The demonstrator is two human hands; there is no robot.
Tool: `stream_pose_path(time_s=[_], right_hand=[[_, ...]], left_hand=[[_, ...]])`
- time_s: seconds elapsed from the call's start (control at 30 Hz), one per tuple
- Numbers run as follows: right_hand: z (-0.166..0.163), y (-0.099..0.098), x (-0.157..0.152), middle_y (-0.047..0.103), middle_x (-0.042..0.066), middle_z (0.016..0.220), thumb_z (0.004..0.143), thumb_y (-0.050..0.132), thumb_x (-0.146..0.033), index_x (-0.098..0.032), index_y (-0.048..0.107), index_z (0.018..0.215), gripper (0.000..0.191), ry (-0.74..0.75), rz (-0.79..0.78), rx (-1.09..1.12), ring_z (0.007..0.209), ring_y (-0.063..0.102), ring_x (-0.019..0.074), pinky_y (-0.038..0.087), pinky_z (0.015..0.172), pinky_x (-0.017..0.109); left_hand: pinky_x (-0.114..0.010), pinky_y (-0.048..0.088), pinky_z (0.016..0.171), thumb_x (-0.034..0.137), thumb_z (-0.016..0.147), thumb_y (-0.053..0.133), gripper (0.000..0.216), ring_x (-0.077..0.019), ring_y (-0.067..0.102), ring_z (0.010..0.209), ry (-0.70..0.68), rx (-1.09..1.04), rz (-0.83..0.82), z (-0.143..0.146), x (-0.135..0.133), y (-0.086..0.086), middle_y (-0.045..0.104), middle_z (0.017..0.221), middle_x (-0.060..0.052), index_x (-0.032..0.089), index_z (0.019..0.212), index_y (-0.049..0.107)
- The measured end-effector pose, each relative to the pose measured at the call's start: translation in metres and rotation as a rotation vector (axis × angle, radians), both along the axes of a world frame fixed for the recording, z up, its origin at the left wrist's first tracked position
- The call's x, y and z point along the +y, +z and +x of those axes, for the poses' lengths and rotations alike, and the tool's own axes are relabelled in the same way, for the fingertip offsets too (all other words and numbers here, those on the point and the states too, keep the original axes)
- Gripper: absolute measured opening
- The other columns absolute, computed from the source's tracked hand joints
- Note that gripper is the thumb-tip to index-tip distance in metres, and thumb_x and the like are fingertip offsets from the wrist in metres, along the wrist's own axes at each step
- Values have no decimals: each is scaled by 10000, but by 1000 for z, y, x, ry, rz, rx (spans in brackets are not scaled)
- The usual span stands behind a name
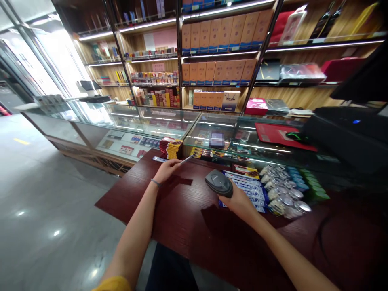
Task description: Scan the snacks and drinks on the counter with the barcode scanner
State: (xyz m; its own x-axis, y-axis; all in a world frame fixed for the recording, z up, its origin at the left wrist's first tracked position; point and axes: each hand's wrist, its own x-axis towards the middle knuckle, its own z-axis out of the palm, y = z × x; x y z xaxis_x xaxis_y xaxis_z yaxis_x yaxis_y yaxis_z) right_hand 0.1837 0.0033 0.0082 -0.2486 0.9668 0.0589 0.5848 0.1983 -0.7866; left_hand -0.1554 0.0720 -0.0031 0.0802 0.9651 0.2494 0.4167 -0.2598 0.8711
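My left hand (168, 169) is closed on a thin flat pack (185, 160), held edge-on above the dark red counter (145, 198). A band sits on that wrist. My right hand (239, 201) grips a grey handheld barcode scanner (218, 182), its head turned toward the pack. The two hands are about a hand's width apart. Just behind the scanner lies a row of blue-and-white packs (250, 188).
Stacks of red and yellow packs (171, 147) stand behind my left hand. Silver-wrapped items (283, 190) lie at right. A glass display case (151, 121) runs behind the counter, with a black monitor and till (345, 137) at right. Shelves of boxes (221, 36) fill the wall.
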Motion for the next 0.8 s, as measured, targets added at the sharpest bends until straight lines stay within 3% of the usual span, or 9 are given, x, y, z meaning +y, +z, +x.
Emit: stream_pose_path(time_s=[0.1, 0.23, 0.5, 0.63, 0.8], right_hand=[[2, -1, 2, 767, 70, 1031, 786, 665, -332, -258, 590, 1200, 427, -1, 10, 14, 1065, 704, 326, 512, 857, 391], [4, -3, 3, 758, 56, 1027, 797, 659, -340, -259, 558, 1283, 503, -23, -24, 14, 974, 719, 313, 516, 789, 386], [5, -4, 6, 755, 78, 1119, 796, 668, -329, -240, 555, 1302, 526, 7, 16, 70, 1072, 703, 305, 526, 866, 397], [2, 5, 3, 764, 65, 1023, 791, 665, -350, -238, 556, 1281, 514, -3, -21, 40, 971, 727, 305, 545, 743, 373], [-1, 7, -1, 762, 58, 987, 787, 645, -383, -249, 578, 1228, 465, 14, -43, 37, 903, 732, 307, 524, 674, 360]], left_hand=[[-357, 511, 1008, 324, 912, 629, 256, -246, 703, 1071, 141, 278, 101, -24, -3, 4, 778, 1122, -85, 222, 1093, 778], [-360, 502, 1030, 233, 870, 654, 234, -256, 698, 1089, 153, 583, 8, -47, -4, -3, 783, 1131, -72, 250, 1058, 792], [-353, 509, 984, 156, 877, 606, 286, -267, 691, 1049, 155, 792, -49, -55, -4, -2, 774, 1106, -91, 263, 1045, 812], [-374, 475, 1042, 138, 935, 528, 376, -273, 625, 1151, 154, 983, 25, -59, -14, 1, 702, 1196, -125, 268, 1183, 779], [-377, 504, 1005, 55, 948, 429, 570, -252, 649, 1133, 173, 1106, -63, -65, -27, -3, 620, 1361, -151, 263, 1458, 576]])
